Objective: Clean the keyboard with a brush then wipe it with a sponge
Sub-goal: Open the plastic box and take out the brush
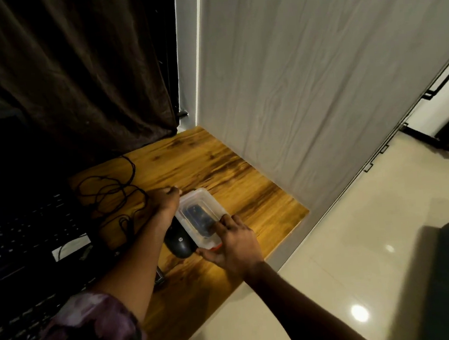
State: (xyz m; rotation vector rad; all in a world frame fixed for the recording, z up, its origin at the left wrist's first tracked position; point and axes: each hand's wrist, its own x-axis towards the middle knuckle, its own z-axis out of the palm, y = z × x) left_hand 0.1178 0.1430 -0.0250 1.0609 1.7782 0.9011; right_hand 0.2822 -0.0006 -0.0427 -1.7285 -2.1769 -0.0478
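Observation:
A clear plastic box [193, 200] with dark items inside lies on the wooden desk [233, 185]. My left hand [167, 200] holds the box's far left corner with curled fingers. At the near end my right hand [235, 243] grips it, fingers on the lid and thumb under the red-edged bottom. A black keyboard [11, 236] lies at the left edge of the desk, dim and partly cut off. A second dark keyboard [15, 330] shows at the lower left. No brush or sponge is plainly visible.
A black mouse [179, 242] sits just left of the box, under my left forearm. A tangled black cable [109, 190] lies between keyboard and box. A dark curtain [69, 75] hangs behind; a white wall [319, 76] borders the desk's right side. Tiled floor lies below right.

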